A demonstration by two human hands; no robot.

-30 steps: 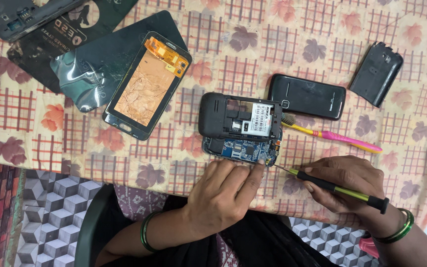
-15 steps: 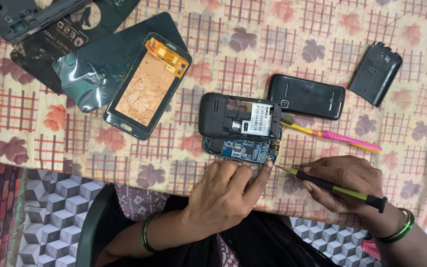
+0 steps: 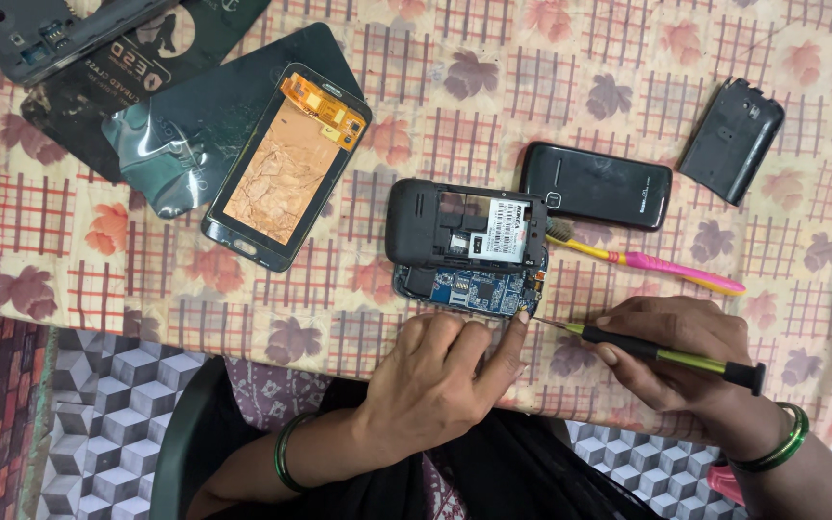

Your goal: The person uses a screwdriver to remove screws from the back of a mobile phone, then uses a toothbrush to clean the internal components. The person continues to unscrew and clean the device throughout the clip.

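Opened phone: a black plastic phone body with its back cover removed (image 3: pixel 464 229) is seen lying near the table's near edge, its long axis running left to right; a blue circuit board (image 3: pixel 474 289) is exposed along its near side.

Screwdriver: a thin screwdriver with a black and yellow-green handle (image 3: pixel 662 354) is laid almost level; its metal tip is pointed leftward at the right near corner of the board, just beside it; whether it touches cannot be told.

Right hand (image 3: pixel 686 361): it is closed around the handle in a pinch; it lies to the right of the phone.

Left hand (image 3: pixel 440 371): nothing is held; the index finger is stretched out and its tip is pressed on the same corner of the board; this hand is the nearer one.

Relation: the corner lies up and left from the grip, along the tool's own axis.

Around: a pink and yellow toothbrush (image 3: pixel 657 265) just right of the phone; a second black phone (image 3: pixel 597 185) beyond it; a black back cover (image 3: pixel 732 140) farther right; a display panel with orange backing (image 3: pixel 286 169) at the left; all on a flowered checked tablecloth (image 3: pixel 493 77).
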